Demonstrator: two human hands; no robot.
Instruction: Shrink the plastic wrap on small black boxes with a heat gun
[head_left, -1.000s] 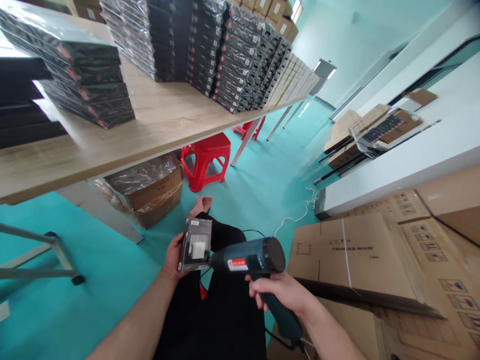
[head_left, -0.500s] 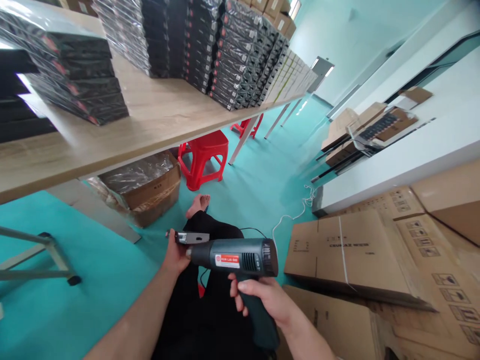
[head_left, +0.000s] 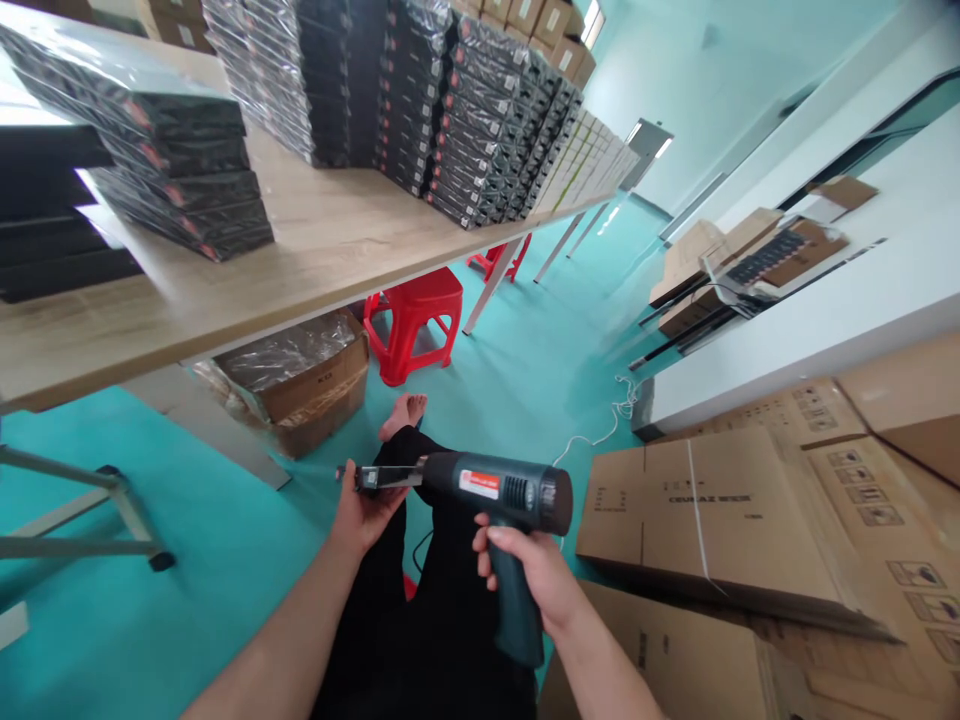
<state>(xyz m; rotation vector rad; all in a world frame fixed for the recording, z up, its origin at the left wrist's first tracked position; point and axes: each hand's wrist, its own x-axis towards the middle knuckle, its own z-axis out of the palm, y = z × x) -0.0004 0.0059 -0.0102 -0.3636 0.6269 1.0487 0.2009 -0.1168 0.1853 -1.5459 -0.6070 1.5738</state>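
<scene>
We have a small box (head_left: 390, 479) edge-on above our lap (head_left: 442, 640), pinched in the fingers of our left hand (head_left: 361, 518); those of our right hand (head_left: 534, 572) curl around the heat gun (head_left: 487, 485), aimed at it. This box seems midway; film-wrapped stacks (head_left: 480, 120) on the table (head_left: 322, 225) look finished. How many remain, we cannot tell.
</scene>
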